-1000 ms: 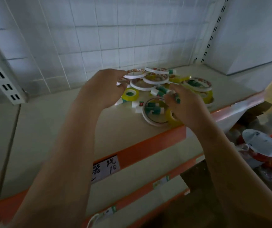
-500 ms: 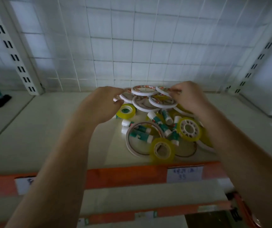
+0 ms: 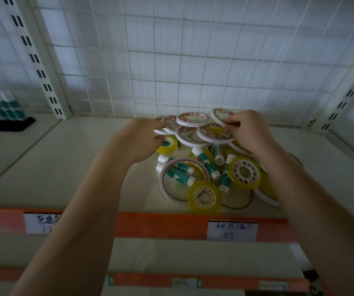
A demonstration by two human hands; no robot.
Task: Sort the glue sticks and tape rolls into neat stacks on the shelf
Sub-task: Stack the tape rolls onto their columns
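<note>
Both hands on tape pile, cream shelf, white grid back.

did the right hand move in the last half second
No real move. The right hand grips the same white tape roll at the back right of the pile, just above the yellow tape roll, as half a second ago.

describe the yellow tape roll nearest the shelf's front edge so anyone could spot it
Start at the orange shelf edge and look just behind it, at the near side of the pile. The yellow tape roll lies there, translucent with a white holed hub, smaller than the other holed yellow roll.
</note>
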